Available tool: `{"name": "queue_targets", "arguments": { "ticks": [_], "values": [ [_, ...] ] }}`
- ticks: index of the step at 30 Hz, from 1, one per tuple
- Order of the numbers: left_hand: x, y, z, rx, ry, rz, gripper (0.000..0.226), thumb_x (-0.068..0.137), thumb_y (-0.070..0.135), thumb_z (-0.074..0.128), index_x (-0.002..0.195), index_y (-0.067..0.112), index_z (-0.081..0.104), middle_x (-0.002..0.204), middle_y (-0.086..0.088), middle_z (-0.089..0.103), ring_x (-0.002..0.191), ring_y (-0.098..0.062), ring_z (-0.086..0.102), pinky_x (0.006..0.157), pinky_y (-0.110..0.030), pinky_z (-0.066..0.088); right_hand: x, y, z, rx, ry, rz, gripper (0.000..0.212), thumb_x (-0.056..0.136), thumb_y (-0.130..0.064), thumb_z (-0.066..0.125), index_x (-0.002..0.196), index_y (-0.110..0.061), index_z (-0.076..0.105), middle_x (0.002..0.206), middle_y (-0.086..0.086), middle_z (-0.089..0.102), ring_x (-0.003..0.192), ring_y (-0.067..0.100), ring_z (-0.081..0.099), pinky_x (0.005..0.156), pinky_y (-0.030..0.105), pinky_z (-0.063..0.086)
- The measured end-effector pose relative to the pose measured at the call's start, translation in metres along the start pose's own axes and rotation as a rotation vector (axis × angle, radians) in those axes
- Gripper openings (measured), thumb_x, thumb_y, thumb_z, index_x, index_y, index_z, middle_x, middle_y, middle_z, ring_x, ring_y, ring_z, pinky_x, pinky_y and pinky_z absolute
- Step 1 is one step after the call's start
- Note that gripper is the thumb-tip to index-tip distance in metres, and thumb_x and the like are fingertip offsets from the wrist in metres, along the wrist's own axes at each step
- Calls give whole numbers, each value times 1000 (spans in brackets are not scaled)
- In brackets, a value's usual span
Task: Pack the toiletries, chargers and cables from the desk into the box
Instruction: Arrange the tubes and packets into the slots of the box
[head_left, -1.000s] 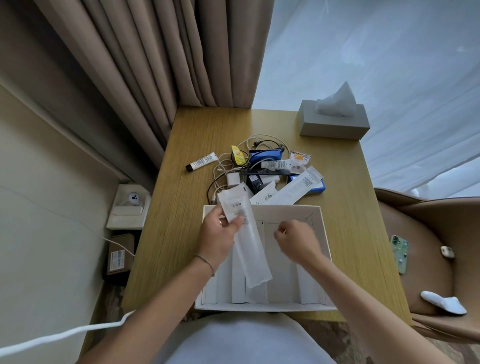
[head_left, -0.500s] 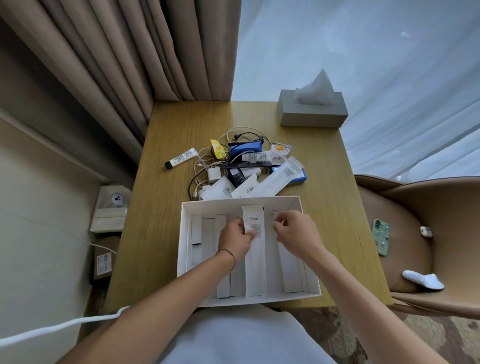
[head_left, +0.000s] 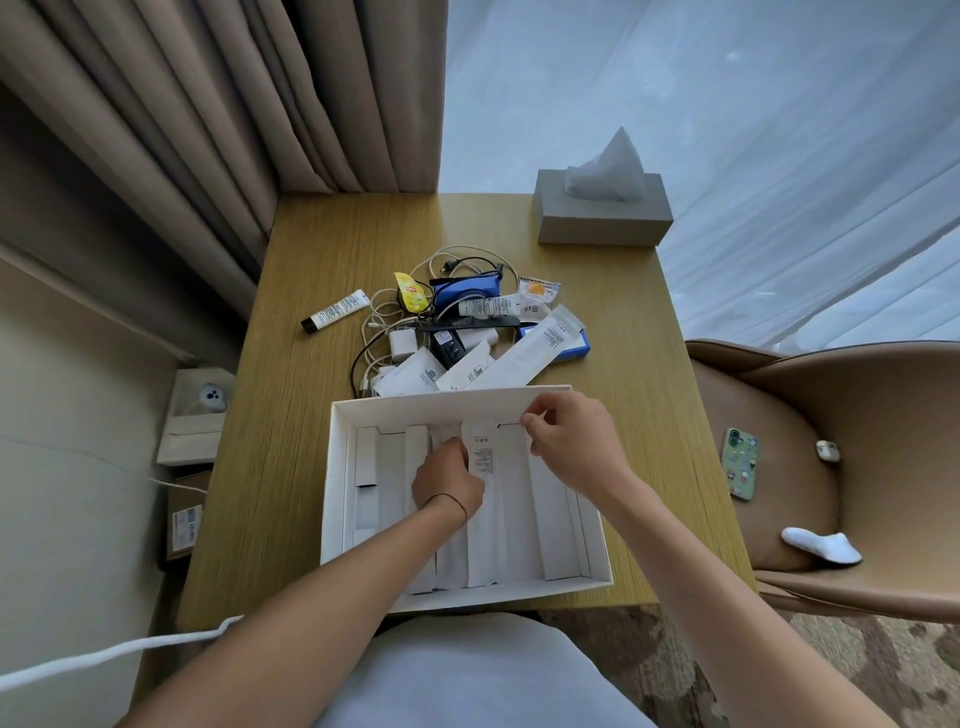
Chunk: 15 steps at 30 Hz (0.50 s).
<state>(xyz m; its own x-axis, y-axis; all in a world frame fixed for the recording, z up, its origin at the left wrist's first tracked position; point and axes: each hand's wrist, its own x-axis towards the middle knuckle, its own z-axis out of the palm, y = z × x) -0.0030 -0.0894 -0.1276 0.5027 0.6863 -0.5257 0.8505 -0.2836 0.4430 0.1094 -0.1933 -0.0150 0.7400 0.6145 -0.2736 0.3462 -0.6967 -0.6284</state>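
Since earlier, we are laying the white sachet flat in the box | left hand pinching its edge, right hand pinching its top | we are keeping it flush alongside its neighbours.

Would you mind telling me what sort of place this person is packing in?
Probably a hotel room, though a bedroom is possible. A small wooden desk stands by heavy curtains and a sheer one, with a grey tissue box and white sachets that look like guest toiletries.
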Motion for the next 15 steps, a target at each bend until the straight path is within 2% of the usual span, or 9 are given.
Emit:
{"name": "queue_targets", "arguments": {
  "ticks": [5,8,12,15],
  "values": [
    [-7,-4,-10,-1,-16,37,24,83,21,69,104,23,58,97,5,67,86,-20,64,68,-28,51,16,-3,-16,72,73,-50,16,93,-22,61,87,-18,75,66,-7,69,65,14,65,61,34,53],
    [-22,-8,-26,-32,33,89,17,88,24,61,105,29,61,96,10,69,85,-16,65,69,-27,52,39,-5,-28,73,97,-68,16,93,-21,60,89,-17,75,66,-4,70,65,17,67,64,39,57],
    [-45,-8,-52,-78,103,212,10,91,25,59,94,33,63,83,17,66,76,-6,63,67,-30,57,76,-7,-33,-21,57,-109,18,95,-23,58,96,-17,75,75,0,75,71,15,70,70,41,60],
    [-54,1,-73,-127,129,305,12,91,24,62,92,36,63,83,19,66,76,2,63,65,-22,55,103,-5,-27,-132,4,-145,22,94,-18,55,99,-18,76,91,2,76,80,20,69,71,40,59]
  ]
}}
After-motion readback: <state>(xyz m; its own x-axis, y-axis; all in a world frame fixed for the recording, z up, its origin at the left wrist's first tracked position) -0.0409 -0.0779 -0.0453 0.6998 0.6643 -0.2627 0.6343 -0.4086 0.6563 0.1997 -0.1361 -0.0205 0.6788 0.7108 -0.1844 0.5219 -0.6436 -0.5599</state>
